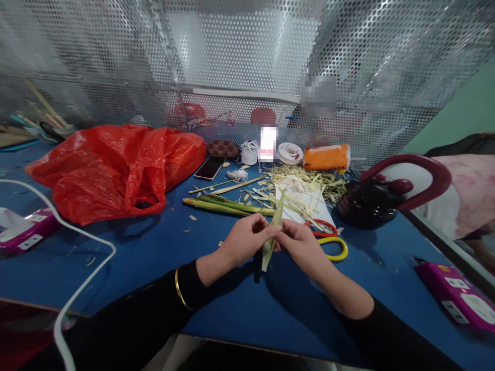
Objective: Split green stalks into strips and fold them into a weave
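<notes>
A pale green leaf strip stands nearly upright between my two hands above the blue table. My left hand pinches it from the left, fingers closed on it. My right hand grips it from the right, fingers also closed on it. Just beyond the hands lie green stalks, a white sheet with cut leaf strips, and a heap of pale leaf trimmings. A red-handled pair of scissors and a yellow-handled pair lie right of my right hand.
A red plastic bag fills the left. A phone, thread spool, tape roll and orange pack sit at the back. A dark kettle stands right. Magenta power strips and a white cable flank me.
</notes>
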### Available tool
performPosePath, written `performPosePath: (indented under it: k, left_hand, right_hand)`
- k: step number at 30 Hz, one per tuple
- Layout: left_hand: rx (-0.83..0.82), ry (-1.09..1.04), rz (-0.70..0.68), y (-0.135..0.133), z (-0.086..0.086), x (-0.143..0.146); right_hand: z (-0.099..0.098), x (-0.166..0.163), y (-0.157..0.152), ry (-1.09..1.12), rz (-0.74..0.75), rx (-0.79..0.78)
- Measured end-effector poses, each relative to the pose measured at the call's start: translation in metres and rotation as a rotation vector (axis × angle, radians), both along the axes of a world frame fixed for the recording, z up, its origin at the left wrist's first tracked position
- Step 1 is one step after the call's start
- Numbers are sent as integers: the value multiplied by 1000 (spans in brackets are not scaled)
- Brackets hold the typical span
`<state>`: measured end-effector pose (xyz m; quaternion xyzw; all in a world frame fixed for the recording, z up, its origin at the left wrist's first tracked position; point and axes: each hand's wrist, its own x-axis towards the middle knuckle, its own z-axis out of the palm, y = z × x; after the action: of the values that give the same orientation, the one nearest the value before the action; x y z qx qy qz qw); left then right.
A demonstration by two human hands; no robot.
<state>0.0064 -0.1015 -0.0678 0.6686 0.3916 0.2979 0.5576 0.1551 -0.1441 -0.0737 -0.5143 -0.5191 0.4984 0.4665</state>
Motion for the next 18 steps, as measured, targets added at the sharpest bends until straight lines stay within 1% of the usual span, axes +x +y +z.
performPosePath:
  k: [3,5,7,9,12,15,18]
  left_hand:
    - [73,46,18,2,-2,-1]
    - [95,40,6,3,-2,-1]
    - [84,14,-6,3,-2,-1]
    - [3,-38,-20,2,-2,0]
    - [-194,-160,-38,0,-2,1]
    - [-372,-255,-70,-1,-1,2]
    - [-492,-294,-123,1,-1,2]
  right_hand:
    - [-3,-2,-2,-69,73,7]
    - [-2,-2,-2,-55,100,-28]
    - [1,-1,-2,0,120,-81]
    - [4,-1,-2,52,124,-116]
    - [7,-1,-3,108,108,-148]
    - [8,-1,-5,190,121,-211]
    - [10,0,-6,277,158,-234]
